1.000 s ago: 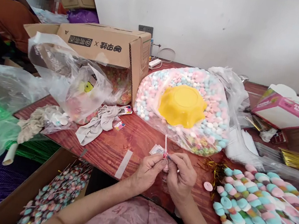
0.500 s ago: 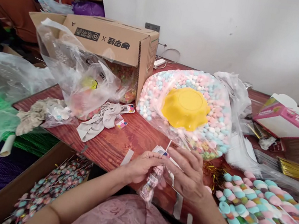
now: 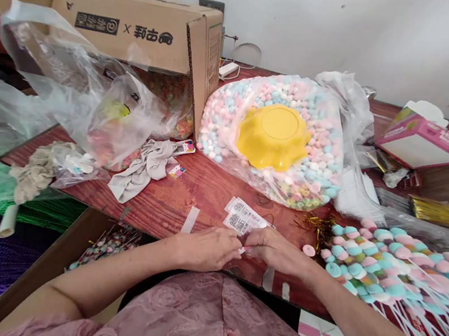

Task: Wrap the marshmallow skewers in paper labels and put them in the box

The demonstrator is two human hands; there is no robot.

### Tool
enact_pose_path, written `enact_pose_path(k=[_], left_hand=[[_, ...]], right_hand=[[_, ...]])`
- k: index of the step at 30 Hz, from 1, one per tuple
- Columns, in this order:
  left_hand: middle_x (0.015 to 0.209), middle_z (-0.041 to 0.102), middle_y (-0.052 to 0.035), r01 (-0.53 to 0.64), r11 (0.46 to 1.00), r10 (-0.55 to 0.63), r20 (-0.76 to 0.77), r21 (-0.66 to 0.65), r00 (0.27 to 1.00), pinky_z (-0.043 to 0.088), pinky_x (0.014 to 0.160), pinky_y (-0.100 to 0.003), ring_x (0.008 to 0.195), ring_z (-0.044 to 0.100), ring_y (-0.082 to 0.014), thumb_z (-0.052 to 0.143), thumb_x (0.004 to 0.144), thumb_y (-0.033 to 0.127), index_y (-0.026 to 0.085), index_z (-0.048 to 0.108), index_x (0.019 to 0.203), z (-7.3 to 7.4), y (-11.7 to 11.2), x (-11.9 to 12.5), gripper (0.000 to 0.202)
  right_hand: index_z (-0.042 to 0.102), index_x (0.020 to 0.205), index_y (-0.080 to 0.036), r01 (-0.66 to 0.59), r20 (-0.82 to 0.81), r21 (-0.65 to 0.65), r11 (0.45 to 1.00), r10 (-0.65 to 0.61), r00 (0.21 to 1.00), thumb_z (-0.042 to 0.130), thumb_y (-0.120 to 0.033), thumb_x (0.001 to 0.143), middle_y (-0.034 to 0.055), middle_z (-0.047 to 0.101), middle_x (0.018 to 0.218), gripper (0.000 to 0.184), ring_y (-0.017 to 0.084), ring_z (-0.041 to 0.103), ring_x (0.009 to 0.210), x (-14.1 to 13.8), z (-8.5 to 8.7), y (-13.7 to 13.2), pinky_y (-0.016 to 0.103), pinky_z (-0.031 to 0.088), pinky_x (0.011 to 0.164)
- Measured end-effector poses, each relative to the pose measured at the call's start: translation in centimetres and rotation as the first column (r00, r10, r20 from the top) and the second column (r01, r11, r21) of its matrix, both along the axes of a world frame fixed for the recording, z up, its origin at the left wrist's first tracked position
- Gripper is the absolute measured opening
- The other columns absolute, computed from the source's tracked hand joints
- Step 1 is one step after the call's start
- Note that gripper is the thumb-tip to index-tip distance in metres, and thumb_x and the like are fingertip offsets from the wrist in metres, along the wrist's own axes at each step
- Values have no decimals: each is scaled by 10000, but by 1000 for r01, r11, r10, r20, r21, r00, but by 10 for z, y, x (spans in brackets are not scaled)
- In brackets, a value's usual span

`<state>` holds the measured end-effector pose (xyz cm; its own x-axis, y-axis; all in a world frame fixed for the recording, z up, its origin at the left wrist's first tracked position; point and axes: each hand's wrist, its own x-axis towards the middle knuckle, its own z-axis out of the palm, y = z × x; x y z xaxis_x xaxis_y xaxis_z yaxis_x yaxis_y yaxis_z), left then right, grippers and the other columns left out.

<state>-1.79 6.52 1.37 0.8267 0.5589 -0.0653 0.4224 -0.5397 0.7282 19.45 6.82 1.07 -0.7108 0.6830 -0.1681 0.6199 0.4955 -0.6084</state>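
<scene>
My left hand [image 3: 206, 247] and my right hand [image 3: 275, 251] meet at the near edge of the red wooden table [image 3: 183, 207], fingers pinched together on a small pink piece [image 3: 242, 249] between them. What hangs below it is hidden by the hands. White QR-code labels [image 3: 242, 217] lie just beyond my fingertips. A loose pink candy disc [image 3: 309, 250] sits to the right of my right hand. A pile of pastel marshmallow skewers [image 3: 393, 265] lies further right.
A clear bag of pastel candies [image 3: 326, 150] holds an upturned yellow bowl [image 3: 273, 136]. A cardboard box [image 3: 143, 34] and crumpled plastic bags [image 3: 88, 105] stand at left. An open box of finished skewers [image 3: 108, 243] sits below the table edge. A pink carton [image 3: 426, 144] is at right.
My hands have come down from chest height to the table edge, still pinched together. The wrapped skewer that hung below them is out of sight. The camera has tilted downward.
</scene>
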Motion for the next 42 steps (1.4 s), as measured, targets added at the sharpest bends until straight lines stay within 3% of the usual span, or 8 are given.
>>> enact_pose_path(k=[6,13,15,20,25,31,37,42], left_hand=[[668,545,-27,-152,964,169,62,-218,984,413,652,-263,657,511,-149,436,849,227,170,543,666,-9,5,1,219],[574,562,-9,12,298,184,70,-954,980,297,393,-221,379,425,-83,596,712,409,157,557,614,-11,9,3,273],[593,566,-9,-2,383,116,46,-924,992,325,417,-223,405,445,-88,586,757,444,155,567,644,-8,8,4,310],[757,603,-50,-24,993,13,-92,-115,996,446,689,-288,720,560,-167,445,909,269,156,594,741,4,-6,5,251],[903,616,-102,-2,946,95,-274,323,957,464,769,-355,822,565,-213,347,923,162,141,606,870,-3,-27,11,266],[688,555,-32,-325,946,325,123,-20,938,415,652,-275,664,511,-140,408,893,208,164,520,661,-21,-15,6,261],[562,502,37,-304,389,771,127,-869,624,249,349,-189,390,369,-65,619,770,422,166,562,721,-22,0,6,267],[621,590,-10,-129,205,823,99,-970,559,302,344,-160,465,534,-94,752,639,367,127,619,737,-17,4,2,291]], right_hand=[[688,1076,-219,212,-74,404,890,-199,977,466,-187,912,86,707,1071,278,249,564,1071,-7,-4,-22,403,378,863],[646,1044,-196,46,-112,759,649,61,992,431,-134,941,28,713,864,247,184,589,917,-1,-2,-49,450,296,917],[646,885,-172,52,-98,717,695,27,995,414,-126,931,13,655,704,241,168,557,790,-1,-7,-51,419,311,856],[641,720,-176,217,-75,408,887,-205,976,492,-172,910,17,648,688,241,149,521,711,-7,-16,-51,327,329,711],[698,721,-189,344,-37,101,933,-342,939,550,-218,911,4,684,713,242,128,589,688,-8,-15,-45,253,379,641],[716,948,-223,487,13,341,804,-522,853,538,-275,923,25,726,936,187,155,640,884,22,-2,-10,271,438,777],[690,865,-166,491,225,504,711,-657,720,482,-194,889,106,692,905,211,204,616,762,32,-20,34,294,365,623],[642,841,-134,379,258,575,725,-601,757,432,-78,833,115,658,807,217,193,553,656,27,-26,26,305,270,567]])
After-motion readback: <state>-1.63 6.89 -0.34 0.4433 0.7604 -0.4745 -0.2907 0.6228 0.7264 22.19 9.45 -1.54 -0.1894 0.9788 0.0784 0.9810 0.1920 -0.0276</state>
